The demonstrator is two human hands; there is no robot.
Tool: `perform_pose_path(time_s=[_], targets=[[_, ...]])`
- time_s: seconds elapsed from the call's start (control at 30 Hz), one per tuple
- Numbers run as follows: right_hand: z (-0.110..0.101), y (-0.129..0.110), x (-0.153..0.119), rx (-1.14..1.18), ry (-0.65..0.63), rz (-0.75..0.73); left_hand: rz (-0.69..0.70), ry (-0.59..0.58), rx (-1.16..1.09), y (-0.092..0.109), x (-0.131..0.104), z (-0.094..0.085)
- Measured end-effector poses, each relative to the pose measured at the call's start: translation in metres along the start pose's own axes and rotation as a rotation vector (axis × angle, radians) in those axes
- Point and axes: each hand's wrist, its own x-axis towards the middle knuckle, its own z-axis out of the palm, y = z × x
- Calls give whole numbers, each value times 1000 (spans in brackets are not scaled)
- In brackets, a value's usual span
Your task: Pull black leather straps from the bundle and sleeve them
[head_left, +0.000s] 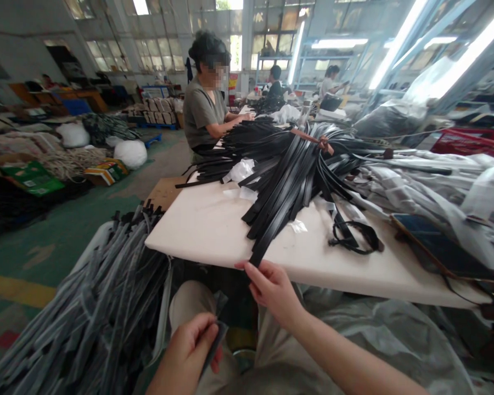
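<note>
A bundle of long black straps (290, 175), tied near its far end, fans out across the white table (206, 225). My right hand (274, 291) pinches the near end of one black strap (260, 253) at the table's front edge. My left hand (191, 348) is lower, over my lap, closed on a thin clear plastic sleeve (219, 326) with something dark inside. Both hands are near each other, below the table edge.
A big pile of bagged straps (102, 312) lies to my left. More wrapped straps (444, 186) and a dark flat card (440, 247) cover the table's right side. A person in a grey shirt (203, 109) works further along the table. Clear plastic (387, 334) lies over my right knee.
</note>
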Motion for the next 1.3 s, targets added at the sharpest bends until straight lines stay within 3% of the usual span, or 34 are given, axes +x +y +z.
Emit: perform_pose_path(time_s=[0.1,0.17,0.23,0.33,0.37,0.5,0.6,0.67,0.73,0.83,0.9,1.0,1.1,1.17,1.23,1.3], targets=[[19,20,-21,-98,-150,10,40,119,76,1,-3,4],[22,28,-28,-111,-265,58,33,133,42,4,-5,5],[16,24,-21,-63,-192,76,-1,115,45,8,-9,4],[4,9,-2,17,83,18,-40,111,114,13,-13,1],[2,6,1,2,123,-22,-44,110,104,14,-13,1],[12,20,-15,-225,7,-122,-19,131,54,14,-8,7],[16,33,-29,-262,-124,-95,-10,133,72,8,-6,14],[10,28,-26,-143,-61,-39,25,149,135,0,-7,16],[2,16,-18,-19,87,-15,92,187,266,-8,-8,15],[-2,5,-13,-52,187,-89,137,287,530,-18,-7,13],[5,12,-22,-144,115,-145,169,396,727,-22,-5,16],[19,33,-39,-242,-56,-211,333,556,921,-23,-1,27],[21,41,-46,-316,-197,-193,448,590,952,-26,1,36],[10,33,-43,-249,-290,-107,427,588,949,-29,0,36],[-4,18,-37,-76,-229,-47,366,606,949,-32,-2,31],[-15,6,-32,25,-13,-58,313,621,949,-31,-3,27]])
